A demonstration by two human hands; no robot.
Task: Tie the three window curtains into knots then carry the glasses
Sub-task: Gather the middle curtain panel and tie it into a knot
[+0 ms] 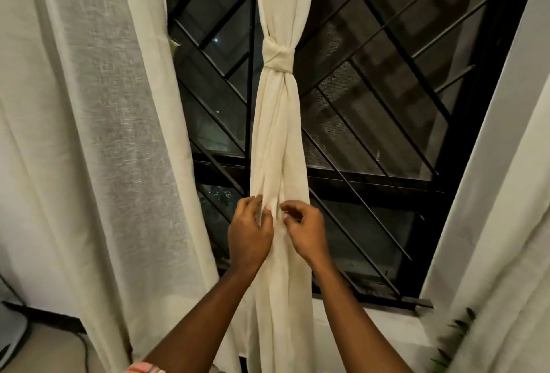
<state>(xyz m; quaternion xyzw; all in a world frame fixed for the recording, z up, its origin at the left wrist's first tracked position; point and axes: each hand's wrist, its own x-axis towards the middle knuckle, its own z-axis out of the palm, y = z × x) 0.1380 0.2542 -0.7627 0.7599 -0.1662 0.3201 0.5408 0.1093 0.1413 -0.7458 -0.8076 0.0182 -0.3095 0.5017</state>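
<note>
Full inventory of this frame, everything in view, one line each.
middle curtain: 1, cream, gathered, hangs at window centre
knot: 1, cream, tied in the middle curtain, well above the hands
left curtain: 1, off-white, hangs loose at left, no knot in view
right curtain: 1, off-white, right edge, no knot in view
window grille: 1, black, diagonal bars behind the curtains
sill: 1, white, below the window
plant: 1, green, lower right, blurred
cable: 1, black, lower left
wristband: 1, pink striped, left arm, bottom edge
left hand: 1, grips the middle curtain's folds below the knot
right hand: 1, pinches the same folds, beside the left hand
</note>
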